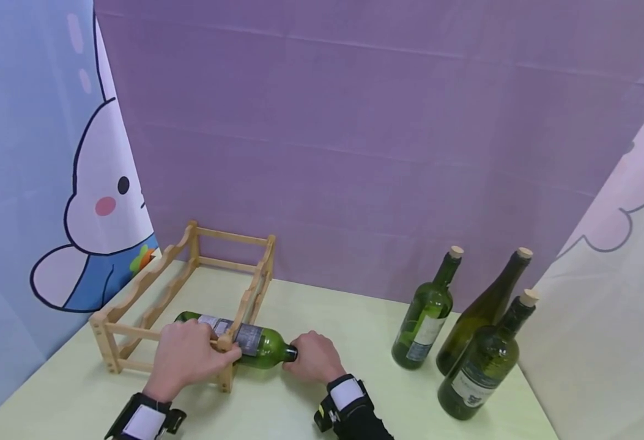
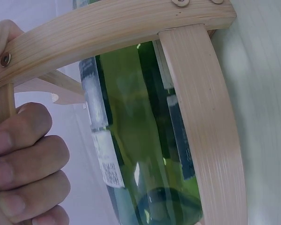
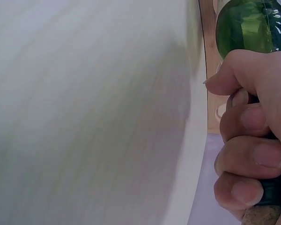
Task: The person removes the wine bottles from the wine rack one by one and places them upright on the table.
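A green glass wine bottle (image 1: 269, 349) lies on its side across the near end of a wooden wine rack (image 1: 105, 342), its neck pointing right. My right hand (image 1: 315, 357) grips that neck; the right wrist view shows fingers curled round it and the cork (image 3: 262, 216) poking out below them. On the rack's near corner rests my left hand (image 1: 186, 355), gripping the wood with its thumb along the front post. In the left wrist view the bottle's body (image 2: 126, 117), with its labels, sits behind the rack's bars (image 2: 206, 117).
Three corked green bottles stand upright on the right of the pale table (image 1: 349, 305): one with a pale label (image 1: 423, 324), a taller plain one (image 1: 478, 315) and a nearer labelled one (image 1: 478, 373). A purple cloth (image 1: 355, 153) hangs behind the table, close to the rack's far end.
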Motion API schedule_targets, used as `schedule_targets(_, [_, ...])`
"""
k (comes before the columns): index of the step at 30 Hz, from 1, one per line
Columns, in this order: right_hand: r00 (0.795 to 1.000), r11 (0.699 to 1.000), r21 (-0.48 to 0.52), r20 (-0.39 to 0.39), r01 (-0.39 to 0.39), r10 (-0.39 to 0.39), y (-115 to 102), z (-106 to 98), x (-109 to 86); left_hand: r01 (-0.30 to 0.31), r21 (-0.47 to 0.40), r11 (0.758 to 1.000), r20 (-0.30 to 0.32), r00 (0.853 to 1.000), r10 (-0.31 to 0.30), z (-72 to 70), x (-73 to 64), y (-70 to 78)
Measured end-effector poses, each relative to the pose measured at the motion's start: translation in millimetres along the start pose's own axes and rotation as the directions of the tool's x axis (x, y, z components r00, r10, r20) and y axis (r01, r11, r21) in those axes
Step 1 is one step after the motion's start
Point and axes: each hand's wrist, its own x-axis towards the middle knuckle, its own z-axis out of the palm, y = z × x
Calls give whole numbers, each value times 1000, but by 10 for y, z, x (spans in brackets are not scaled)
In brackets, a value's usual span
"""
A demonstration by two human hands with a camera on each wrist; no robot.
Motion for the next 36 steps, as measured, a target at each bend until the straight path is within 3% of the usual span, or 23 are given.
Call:
schedule_targets(8, [1000, 1000, 18, 8, -22, 21, 81, -59, -96, -16, -7, 1000, -30, 999, 15, -3, 6, -1])
schedule_targets(21, [1000, 999, 25, -6, -29, 29, 227, -121, -239, 16, 0, 1000, 50, 999, -16, -27, 8, 6])
schedule_targets(36, [1000, 1000, 17, -9, -24, 24, 371, -271, -394, 5, -2, 1000, 22, 1000, -5, -21, -5, 7])
